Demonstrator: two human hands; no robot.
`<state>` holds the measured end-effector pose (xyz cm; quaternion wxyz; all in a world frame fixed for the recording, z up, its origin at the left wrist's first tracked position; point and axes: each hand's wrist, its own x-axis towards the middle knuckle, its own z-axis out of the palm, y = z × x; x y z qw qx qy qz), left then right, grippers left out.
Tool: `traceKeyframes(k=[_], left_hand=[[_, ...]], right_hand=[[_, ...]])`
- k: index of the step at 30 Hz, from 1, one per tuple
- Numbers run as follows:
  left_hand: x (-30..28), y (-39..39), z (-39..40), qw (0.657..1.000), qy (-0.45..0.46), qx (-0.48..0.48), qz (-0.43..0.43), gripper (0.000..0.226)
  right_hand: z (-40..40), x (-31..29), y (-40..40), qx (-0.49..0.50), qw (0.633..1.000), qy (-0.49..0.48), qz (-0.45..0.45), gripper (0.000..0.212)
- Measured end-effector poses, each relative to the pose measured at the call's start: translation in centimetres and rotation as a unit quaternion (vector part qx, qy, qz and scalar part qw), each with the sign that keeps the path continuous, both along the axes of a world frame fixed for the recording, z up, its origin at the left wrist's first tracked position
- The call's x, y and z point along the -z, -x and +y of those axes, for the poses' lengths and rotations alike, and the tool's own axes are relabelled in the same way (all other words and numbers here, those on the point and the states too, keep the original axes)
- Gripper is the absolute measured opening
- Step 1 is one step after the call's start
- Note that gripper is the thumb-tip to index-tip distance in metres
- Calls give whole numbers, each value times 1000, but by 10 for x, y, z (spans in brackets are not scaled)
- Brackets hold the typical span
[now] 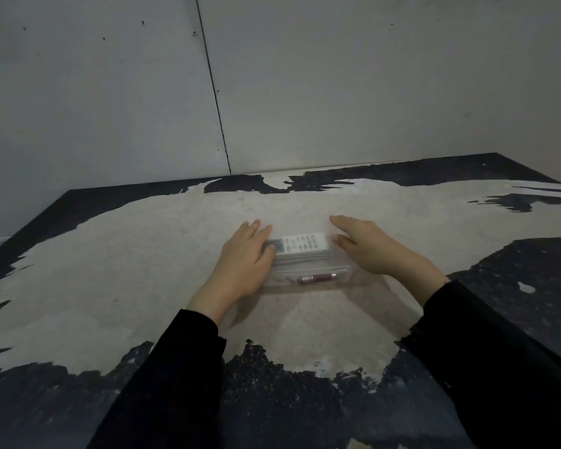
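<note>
A white remote control lies sideways on the worn tabletop, its small screen at the left end. Just in front of it sits a clear plastic container holding a small reddish metal cylinder. My left hand rests over the remote's left end, thumb on the screen and fingers stretched past it. At the remote's right end my right hand has straight fingers, the thumb tip close to the remote's corner. Whether it touches is unclear. Both forearms wear black sleeves.
The tabletop is pale where its dark speckled coating has worn off, dark along the edges. Grey wall panels rise right behind it, with a vertical seam left of centre.
</note>
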<state>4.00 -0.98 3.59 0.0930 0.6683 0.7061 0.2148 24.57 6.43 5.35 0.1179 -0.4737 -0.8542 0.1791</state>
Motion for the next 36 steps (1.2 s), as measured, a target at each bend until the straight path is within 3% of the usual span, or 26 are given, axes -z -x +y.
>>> traceKeyframes(k=[9, 19, 25, 30, 36], left_hand=[[5, -4, -2, 999, -4, 8, 33, 53], [8, -1, 1, 999, 19, 35, -18, 65], [12, -4, 0, 996, -11, 20, 84, 63], [-1, -5, 9, 988, 5, 21, 153, 80], [-2, -13, 23, 987, -6, 44, 157, 80]], right_hand=[[-12, 8, 9, -25, 998, -65, 2, 62], [-11, 17, 12, -50, 997, 2, -60, 76], [-11, 16, 12, -50, 994, -56, -76, 73], [-8, 10, 25, -40, 991, -92, -84, 70], [-4, 16, 27, -63, 987, -109, -96, 94]])
